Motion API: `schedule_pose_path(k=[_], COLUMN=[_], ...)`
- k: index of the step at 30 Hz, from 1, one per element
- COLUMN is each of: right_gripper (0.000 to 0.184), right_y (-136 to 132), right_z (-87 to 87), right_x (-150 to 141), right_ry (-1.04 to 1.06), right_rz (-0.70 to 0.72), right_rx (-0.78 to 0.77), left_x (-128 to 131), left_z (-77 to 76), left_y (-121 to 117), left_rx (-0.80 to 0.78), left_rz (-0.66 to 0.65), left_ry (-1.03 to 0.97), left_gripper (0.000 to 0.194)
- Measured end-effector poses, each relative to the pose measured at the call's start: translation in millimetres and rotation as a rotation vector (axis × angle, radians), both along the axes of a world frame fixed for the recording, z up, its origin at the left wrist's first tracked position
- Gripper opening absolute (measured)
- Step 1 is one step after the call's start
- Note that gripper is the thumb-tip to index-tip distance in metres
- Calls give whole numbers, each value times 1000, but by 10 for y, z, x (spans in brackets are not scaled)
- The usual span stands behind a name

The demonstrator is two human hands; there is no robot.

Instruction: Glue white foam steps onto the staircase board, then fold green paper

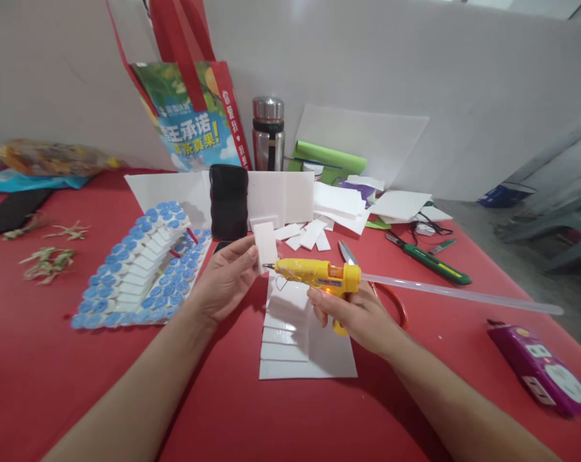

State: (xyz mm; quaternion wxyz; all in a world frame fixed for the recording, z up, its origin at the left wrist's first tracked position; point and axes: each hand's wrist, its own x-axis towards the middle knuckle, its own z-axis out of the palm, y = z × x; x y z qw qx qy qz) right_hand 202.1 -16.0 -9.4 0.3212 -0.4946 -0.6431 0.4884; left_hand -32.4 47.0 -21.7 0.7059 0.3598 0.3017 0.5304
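Between the thumb and fingers of my left hand (233, 277) is a small white foam-board strip (266, 242), held upright. My right hand (353, 313) grips a yellow hot glue gun (314, 273), its nozzle pointing left at the strip's lower edge. A long clear glue stick (463, 295) sticks out of the gun's back, and an orange light glows on its body. Below both hands lies a white board (333, 359) with several overlapping strips (285, 351) set on it like steps. Orange-handled scissors (391, 301) lie partly hidden behind my right hand.
On the left stands a stepped piece covered in blue rolled discs (110, 282). A black phone (229, 202) leans upright behind my hands. Loose white strips (312, 235), a green utility knife (435, 262), a purple box (543, 369), a steel flask (268, 135) and a bag (194, 122) surround the work.
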Motion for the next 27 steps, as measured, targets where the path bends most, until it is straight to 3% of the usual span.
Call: schedule_pose_path(k=[13, 17, 22, 27], right_gripper=[50, 39, 28, 32], right_y=[-13, 0, 44, 49], right_z=[20, 27, 49, 64], right_x=[-4, 8, 6, 18], right_ry=[36, 222, 365, 311], right_rz=[37, 59, -70, -113], right_rx=[-16, 18, 85, 123], left_x=[-15, -20, -24, -21], left_z=[24, 12, -40, -42], left_y=[30, 27, 7, -37], left_rx=[32, -2, 21, 33], left_rz=[77, 50, -6, -82], left_ry=[-7, 3, 74, 142], left_gripper=[35, 32, 33, 34])
